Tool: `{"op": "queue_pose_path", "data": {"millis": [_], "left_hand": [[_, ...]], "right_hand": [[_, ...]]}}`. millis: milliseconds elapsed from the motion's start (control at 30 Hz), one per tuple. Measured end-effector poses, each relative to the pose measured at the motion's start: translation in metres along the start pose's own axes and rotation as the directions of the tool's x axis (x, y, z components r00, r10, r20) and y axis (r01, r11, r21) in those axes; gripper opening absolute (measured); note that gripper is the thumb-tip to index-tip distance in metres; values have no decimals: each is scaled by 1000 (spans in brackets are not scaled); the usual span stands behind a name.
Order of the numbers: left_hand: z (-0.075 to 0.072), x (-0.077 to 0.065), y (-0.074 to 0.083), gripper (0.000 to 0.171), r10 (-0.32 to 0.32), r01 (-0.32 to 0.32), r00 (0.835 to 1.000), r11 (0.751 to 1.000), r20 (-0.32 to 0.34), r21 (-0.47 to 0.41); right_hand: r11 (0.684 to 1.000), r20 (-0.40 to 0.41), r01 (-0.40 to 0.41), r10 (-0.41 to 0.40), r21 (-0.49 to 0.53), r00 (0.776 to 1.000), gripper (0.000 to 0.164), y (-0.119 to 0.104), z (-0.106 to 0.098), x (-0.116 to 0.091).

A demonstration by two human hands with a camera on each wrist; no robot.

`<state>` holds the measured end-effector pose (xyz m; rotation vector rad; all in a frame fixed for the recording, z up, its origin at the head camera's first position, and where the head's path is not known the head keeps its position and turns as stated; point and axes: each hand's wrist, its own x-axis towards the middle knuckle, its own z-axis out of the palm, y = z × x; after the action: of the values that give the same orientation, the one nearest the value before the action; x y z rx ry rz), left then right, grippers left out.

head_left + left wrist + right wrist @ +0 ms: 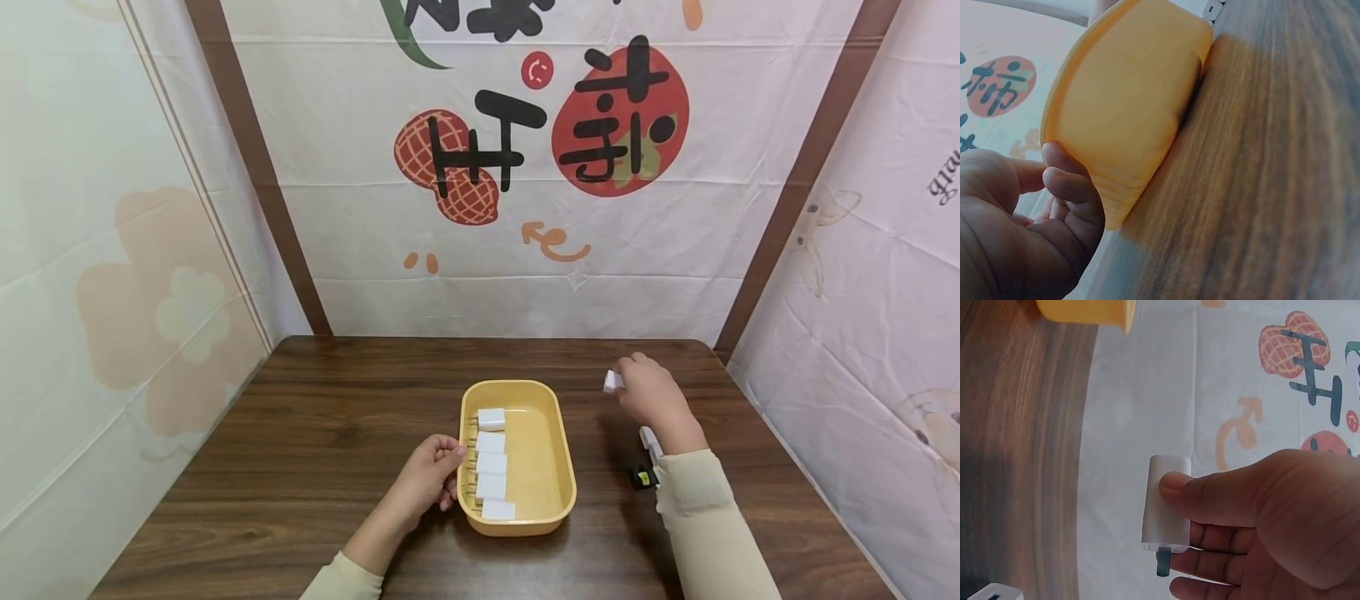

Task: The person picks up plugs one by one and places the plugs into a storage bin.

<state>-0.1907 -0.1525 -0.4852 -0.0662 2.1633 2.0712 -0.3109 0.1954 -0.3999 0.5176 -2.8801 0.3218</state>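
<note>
My right hand (651, 392) is raised over the right side of the table and pinches a white charger plug (1166, 500) between thumb and fingers. In the right wrist view a dark prong sticks out of the plug's lower end. With thumb and fingertips, my left hand (429, 473) grips the left rim of a yellow tray (562, 458). The left wrist view shows those fingers against the tray's outer wall (1129, 94). Inside the tray, several white charger plugs (491, 463) lie in a column along the left wall, prongs pointing left.
Beside my right forearm lie white plugs (649, 440), partly hidden by it, and a black object with a yellow-green label (642, 477). The brown wooden table (337, 408) ends at a printed cloth wall (450, 304) behind, with more cloth on both sides.
</note>
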Motion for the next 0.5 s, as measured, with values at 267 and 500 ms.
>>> {"op": "queue_pose_path", "data": {"millis": [267, 500], "left_hand": [[1, 0, -1, 28, 12, -12, 1000, 1000, -4, 2], [0, 0, -2, 28, 10, -10, 1000, 1000, -4, 2]], "right_hand": [[999, -17, 46, -46, -3, 999, 28, -11, -1, 1], [995, -38, 103, -103, 2, 994, 27, -18, 5, 4]]}}
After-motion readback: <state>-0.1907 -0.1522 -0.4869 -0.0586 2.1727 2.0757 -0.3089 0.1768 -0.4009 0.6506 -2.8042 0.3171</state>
